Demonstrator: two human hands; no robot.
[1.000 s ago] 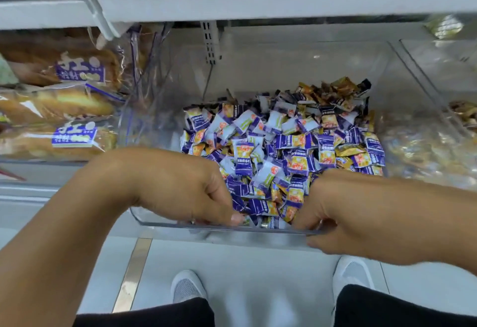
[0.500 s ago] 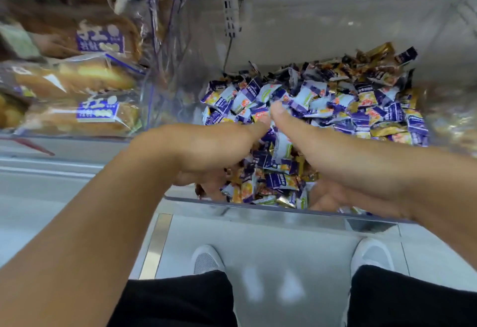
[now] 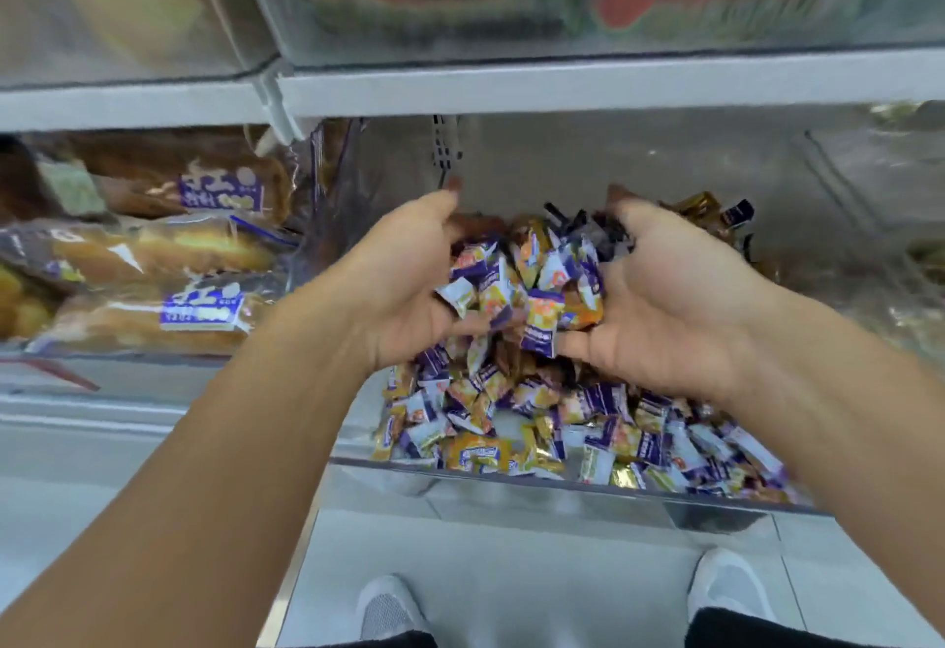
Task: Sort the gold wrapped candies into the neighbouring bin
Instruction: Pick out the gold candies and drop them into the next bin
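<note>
Purple-wrapped candies (image 3: pixel 526 289) heaped in both cupped hands, left (image 3: pixel 409 284), right (image 3: pixel 659 305); fingertips blurred.

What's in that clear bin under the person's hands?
The clear bin holds purple-and-white wrapped candies, with gold wrapped candies at the back. The hands and their scooped heap cover the middle.
</note>
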